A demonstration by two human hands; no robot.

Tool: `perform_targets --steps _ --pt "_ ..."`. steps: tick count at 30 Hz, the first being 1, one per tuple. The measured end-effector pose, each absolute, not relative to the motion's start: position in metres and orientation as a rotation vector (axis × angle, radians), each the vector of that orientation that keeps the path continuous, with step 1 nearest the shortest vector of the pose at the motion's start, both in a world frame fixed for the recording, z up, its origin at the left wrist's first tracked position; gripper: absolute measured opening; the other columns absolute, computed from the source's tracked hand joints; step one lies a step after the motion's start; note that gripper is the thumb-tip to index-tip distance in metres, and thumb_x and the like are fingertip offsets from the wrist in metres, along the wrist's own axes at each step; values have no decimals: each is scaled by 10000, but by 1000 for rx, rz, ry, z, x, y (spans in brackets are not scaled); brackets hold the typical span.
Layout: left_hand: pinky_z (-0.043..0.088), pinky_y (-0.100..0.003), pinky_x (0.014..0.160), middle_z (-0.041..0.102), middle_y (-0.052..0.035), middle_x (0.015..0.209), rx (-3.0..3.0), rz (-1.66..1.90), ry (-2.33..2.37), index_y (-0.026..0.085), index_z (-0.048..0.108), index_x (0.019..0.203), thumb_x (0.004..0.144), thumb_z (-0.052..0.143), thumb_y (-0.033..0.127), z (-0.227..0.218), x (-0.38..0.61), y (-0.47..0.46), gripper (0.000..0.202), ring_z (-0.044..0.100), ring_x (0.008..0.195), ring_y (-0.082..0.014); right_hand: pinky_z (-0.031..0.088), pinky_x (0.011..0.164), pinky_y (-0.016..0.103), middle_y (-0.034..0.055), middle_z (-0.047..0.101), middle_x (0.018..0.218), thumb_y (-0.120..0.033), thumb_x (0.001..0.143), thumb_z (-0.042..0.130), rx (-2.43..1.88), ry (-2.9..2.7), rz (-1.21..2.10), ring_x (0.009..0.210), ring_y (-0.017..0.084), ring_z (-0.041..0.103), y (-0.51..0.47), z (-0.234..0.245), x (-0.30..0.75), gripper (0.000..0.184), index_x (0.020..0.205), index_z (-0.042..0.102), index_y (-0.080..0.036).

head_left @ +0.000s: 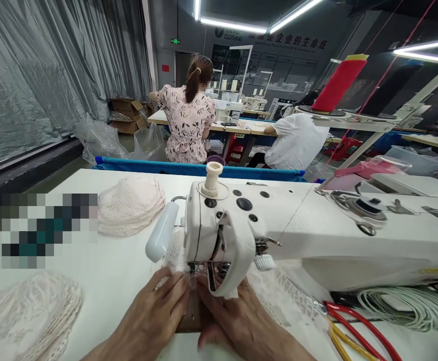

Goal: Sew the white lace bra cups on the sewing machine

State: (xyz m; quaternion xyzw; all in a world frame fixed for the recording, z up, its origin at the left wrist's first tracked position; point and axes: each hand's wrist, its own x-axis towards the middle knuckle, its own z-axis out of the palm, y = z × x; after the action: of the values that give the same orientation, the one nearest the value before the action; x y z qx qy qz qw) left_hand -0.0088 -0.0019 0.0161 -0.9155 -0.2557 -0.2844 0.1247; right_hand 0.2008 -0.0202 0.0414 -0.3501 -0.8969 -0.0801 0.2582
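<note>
A white sewing machine (264,225) stands in front of me. My left hand (151,316) lies flat on the table left of the needle, fingers stretched, pressing white lace fabric (174,253) under the presser foot. My right hand (241,321) lies flat on the right side beneath the machine head, fingers extended on the lace (279,296). Between the two hands a brown piece (191,313) shows by the needle plate.
Two stacks of lace pieces lie on the white table (110,271), one (131,203) behind and one (27,313) at the front left. Red and yellow scissors (354,333) and coiled cord (407,306) sit right. A red thread cone (337,82) stands above. Two people work at tables behind.
</note>
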Motion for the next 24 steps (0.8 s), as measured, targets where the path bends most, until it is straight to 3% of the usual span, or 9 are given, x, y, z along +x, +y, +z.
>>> perform_targets --steps 8,13,17,24 --pt "386 -410 910 673 -97 896 -2631 -853 -742 67 663 951 943 445 118 7 -8 -9 224 592 870 -211 378 909 414 81 711 975 -521 946 393 -914 -2327 -195 893 215 615 -21 40 198 438 900 645 -165" --pt "369 -417 941 660 -85 894 -2641 -800 -795 73 657 950 945 447 133 7 -10 -4 218 581 876 -211 355 887 425 65 703 856 -433 922 537 -938 -2306 -208 841 208 603 -17 40 198 325 733 613 -180" --pt "348 -391 964 645 -45 822 -2646 -853 -841 126 646 832 953 433 150 9 -11 0 247 572 855 -192 348 827 403 27 659 734 -351 916 573 -966 -2269 -218 743 180 580 -15 40 199 338 628 549 -176" --pt "299 -379 1008 667 -53 994 -2646 -800 -913 166 634 945 1000 352 246 17 -11 17 298 545 1035 -203 347 829 394 21 626 738 -329 887 618 -1067 -2280 -247 770 187 566 -12 37 200 341 602 513 -175"
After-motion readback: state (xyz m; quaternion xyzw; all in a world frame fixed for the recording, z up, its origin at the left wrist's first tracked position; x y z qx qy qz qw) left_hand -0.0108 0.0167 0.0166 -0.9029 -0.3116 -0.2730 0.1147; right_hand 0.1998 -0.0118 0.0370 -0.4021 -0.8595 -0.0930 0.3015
